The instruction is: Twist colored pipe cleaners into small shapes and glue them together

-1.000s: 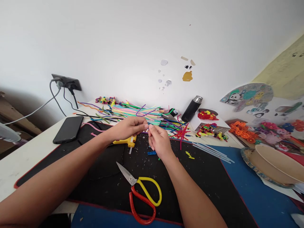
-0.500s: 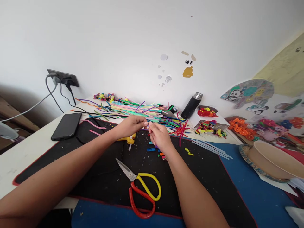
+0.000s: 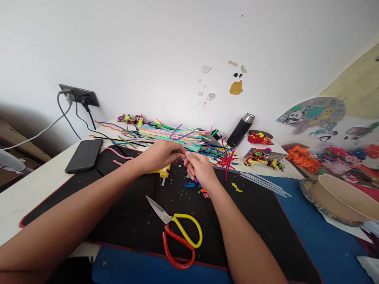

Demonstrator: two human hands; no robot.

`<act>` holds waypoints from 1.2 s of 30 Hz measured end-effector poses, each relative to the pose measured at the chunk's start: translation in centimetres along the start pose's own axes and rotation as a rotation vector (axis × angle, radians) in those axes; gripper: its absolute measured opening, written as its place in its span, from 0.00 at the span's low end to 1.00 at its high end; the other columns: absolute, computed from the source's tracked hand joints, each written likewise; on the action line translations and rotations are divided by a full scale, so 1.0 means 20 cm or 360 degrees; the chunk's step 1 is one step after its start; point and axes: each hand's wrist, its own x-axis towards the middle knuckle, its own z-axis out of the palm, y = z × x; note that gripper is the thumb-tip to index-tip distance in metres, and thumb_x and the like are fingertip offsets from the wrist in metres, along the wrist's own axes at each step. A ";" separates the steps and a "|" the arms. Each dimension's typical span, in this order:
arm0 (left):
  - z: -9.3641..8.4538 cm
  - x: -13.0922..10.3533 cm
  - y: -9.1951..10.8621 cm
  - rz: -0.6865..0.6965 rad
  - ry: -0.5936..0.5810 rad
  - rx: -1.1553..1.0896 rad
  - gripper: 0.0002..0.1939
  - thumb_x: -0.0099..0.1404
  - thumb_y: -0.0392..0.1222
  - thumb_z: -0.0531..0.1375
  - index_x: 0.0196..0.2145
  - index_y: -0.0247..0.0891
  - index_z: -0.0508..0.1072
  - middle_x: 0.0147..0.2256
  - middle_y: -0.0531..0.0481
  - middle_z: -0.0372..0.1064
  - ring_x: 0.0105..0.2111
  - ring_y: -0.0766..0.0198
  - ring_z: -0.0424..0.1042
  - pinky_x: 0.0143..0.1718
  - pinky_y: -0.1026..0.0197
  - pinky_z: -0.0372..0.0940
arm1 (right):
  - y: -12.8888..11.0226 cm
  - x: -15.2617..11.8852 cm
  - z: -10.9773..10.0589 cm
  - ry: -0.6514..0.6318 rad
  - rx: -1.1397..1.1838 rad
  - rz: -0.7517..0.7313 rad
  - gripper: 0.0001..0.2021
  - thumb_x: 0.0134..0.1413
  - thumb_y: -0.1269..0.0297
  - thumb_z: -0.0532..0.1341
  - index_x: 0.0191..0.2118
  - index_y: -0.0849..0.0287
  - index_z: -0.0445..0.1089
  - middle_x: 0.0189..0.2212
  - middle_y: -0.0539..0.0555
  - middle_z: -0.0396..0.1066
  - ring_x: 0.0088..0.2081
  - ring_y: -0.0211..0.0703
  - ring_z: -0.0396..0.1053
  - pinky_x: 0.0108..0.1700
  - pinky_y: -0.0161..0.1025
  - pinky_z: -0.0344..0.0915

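Observation:
My left hand (image 3: pixel 164 154) and my right hand (image 3: pixel 200 167) meet fingertip to fingertip above the black mat (image 3: pixel 130 221). Both are closed in a pinch, and whatever sits between the fingertips is too small and hidden to make out. Just below my left hand lies a yellow glue gun (image 3: pixel 164 172), partly covered by it. Small coloured pieces, among them a blue one (image 3: pixel 190 185), lie under my right hand. Nearer to me rest scissors (image 3: pixel 166 217) with one yellow and one red handle, their blades together.
A heap of pipe cleaners (image 3: pixel 174 136) lies along the wall, with red ones (image 3: pixel 227 159) at its right. A phone (image 3: pixel 84 156) is at left; a black flask (image 3: pixel 241 130) leans behind. Clear glue sticks (image 3: pixel 265 183) and a bowl (image 3: pixel 346 197) are at right.
The view has shifted slightly. My hands stay pinched together, with the fingertips closing in a little and the left fingers bending more. Nothing on the mat has been moved.

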 end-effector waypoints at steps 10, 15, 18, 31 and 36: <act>0.07 -0.01 -0.01 -0.0106 -0.0182 0.0452 0.11 0.69 0.47 0.57 0.39 0.41 0.76 0.31 0.49 0.79 0.29 0.58 0.73 0.30 0.62 0.57 | -0.07 0.03 -0.12 0.0485 0.0193 -0.0180 0.23 0.57 0.40 0.65 0.28 0.58 0.69 0.11 0.41 0.55 0.12 0.33 0.55 0.15 0.32 0.48; 0.22 -0.03 0.02 0.0010 -0.0384 0.0718 0.12 0.71 0.44 0.55 0.42 0.39 0.76 0.34 0.44 0.77 0.34 0.54 0.74 0.34 0.59 0.60 | -0.07 0.03 -0.14 0.0499 0.0210 -0.0196 0.24 0.56 0.39 0.65 0.28 0.58 0.70 0.12 0.42 0.56 0.12 0.32 0.55 0.15 0.31 0.46; 0.27 -0.04 0.03 0.0114 -0.0440 0.0804 0.10 0.69 0.40 0.57 0.40 0.37 0.78 0.37 0.41 0.76 0.38 0.51 0.74 0.40 0.56 0.63 | -0.08 0.03 -0.13 0.0488 0.0188 -0.0214 0.24 0.57 0.39 0.64 0.29 0.58 0.69 0.12 0.42 0.56 0.12 0.32 0.55 0.15 0.31 0.47; 0.31 -0.04 -0.01 0.0129 -0.0508 0.0821 0.09 0.69 0.40 0.58 0.37 0.39 0.80 0.37 0.43 0.77 0.40 0.51 0.75 0.44 0.54 0.64 | -0.10 0.02 -0.13 0.0459 0.0208 -0.0240 0.25 0.57 0.38 0.64 0.27 0.58 0.70 0.11 0.42 0.57 0.12 0.31 0.56 0.15 0.30 0.51; 0.31 -0.04 -0.02 0.0115 -0.0528 0.0820 0.09 0.68 0.41 0.59 0.38 0.40 0.80 0.37 0.44 0.78 0.41 0.50 0.75 0.44 0.54 0.63 | -0.10 0.02 -0.13 0.0455 0.0209 -0.0260 0.25 0.58 0.39 0.64 0.27 0.58 0.70 0.11 0.42 0.58 0.11 0.31 0.56 0.15 0.30 0.51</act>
